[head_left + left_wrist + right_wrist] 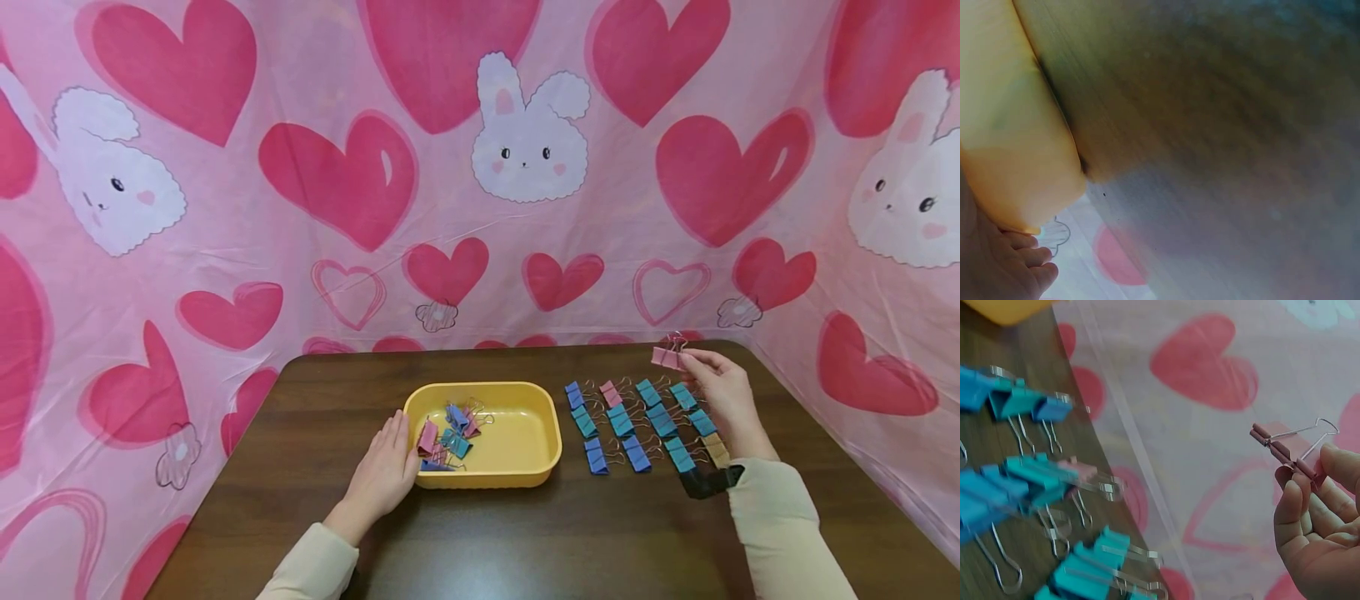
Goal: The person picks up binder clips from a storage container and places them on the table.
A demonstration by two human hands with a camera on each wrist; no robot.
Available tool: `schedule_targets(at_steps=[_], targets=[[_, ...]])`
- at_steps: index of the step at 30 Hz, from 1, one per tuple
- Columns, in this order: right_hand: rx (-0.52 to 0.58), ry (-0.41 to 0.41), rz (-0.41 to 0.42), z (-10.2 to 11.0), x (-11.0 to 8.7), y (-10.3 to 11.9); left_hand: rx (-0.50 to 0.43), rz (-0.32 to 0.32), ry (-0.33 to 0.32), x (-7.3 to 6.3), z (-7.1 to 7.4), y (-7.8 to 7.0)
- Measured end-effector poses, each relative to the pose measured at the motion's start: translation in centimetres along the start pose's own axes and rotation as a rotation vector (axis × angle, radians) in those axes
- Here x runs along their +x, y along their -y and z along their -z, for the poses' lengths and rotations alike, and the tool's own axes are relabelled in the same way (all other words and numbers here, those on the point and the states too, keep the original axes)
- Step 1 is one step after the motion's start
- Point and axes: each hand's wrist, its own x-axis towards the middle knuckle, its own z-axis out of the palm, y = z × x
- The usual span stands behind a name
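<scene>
My right hand point(723, 396) pinches a pink binder clip point(666, 358) between thumb and fingers, raised above the table's far right part. In the right wrist view this pink clip's wire handle points up, near the thumb. Below and left of that hand, binder clips lie in rows: blue point(596, 457), teal point(661, 421), one pink point(611, 393) and one gold point(716, 450). My left hand point(386, 462) rests with extended fingers against the left side of a yellow tray point(551, 421). Several mixed clips point(456, 443) are heaped in the tray's left half.
The dark wooden table point(480, 533) meets a pink cloth point(517, 275) printed with hearts and rabbits at its back and sides. A black strap point(705, 483) by my right wrist partly covers the near edge of the clip rows.
</scene>
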Motion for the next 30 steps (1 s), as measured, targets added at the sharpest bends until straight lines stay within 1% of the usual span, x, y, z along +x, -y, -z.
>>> schedule_targets(at_steps=[2, 4, 5, 6, 8, 9, 10, 12, 15, 18, 22, 25, 26, 28, 30], targets=[[0.023, -0.013, -0.015, 2.0, 1.3, -2.1, -0.002, 0.004, 0.004, 0.0, 0.0, 0.0], [0.095, -0.019, -0.033, 4.0, 2.6, -4.4, -0.005, 0.01, 0.011, 0.0, 0.0, 0.0], [0.134, -0.037, -0.047, 4.9, 3.1, -5.4, -0.004, 0.013, 0.014, 0.0, 0.1, 0.0], [0.139, -0.049, -0.062, 5.6, 3.4, -6.2, -0.004, 0.014, 0.016, 0.0, 0.0, 0.0], [0.155, -0.066, -0.075, 6.7, 3.8, -7.3, -0.002, 0.017, 0.019, 0.0, 0.1, 0.0], [0.182, -0.087, -0.085, 7.1, 3.9, -7.8, -0.001, 0.018, 0.021, 0.0, 0.1, 0.0], [0.203, -0.095, -0.091, 7.4, 3.9, -8.1, 0.001, 0.018, 0.021, 0.1, 0.1, 0.0], [0.212, -0.12, -0.095, 7.9, 3.7, -8.5, 0.002, 0.018, 0.022, 0.1, 0.1, 0.0], [0.231, -0.134, -0.101, 8.6, 3.3, -8.5, 0.005, 0.018, 0.025, 0.1, 0.0, 0.0], [0.181, -0.158, -0.12, 9.4, 2.8, -8.3, 0.005, 0.016, 0.025, 0.1, 0.0, 0.0], [0.134, -0.184, -0.163, 9.9, 1.8, -7.3, 0.003, 0.017, 0.02, 0.1, 0.0, 0.0], [0.131, -0.215, -0.22, 9.7, 0.6, -6.0, 0.002, 0.014, 0.014, 0.0, 0.0, 0.0], [0.125, -0.238, -0.241, 9.5, 0.1, -5.6, 0.002, 0.013, 0.013, 0.0, 0.0, 0.0], [0.112, -0.268, -0.302, 9.0, -0.8, -4.5, 0.003, 0.012, 0.011, 0.0, 0.0, -0.1], [0.093, -0.289, -0.345, 8.5, -1.8, -3.6, 0.005, 0.012, 0.011, 0.0, 0.0, 0.0]])
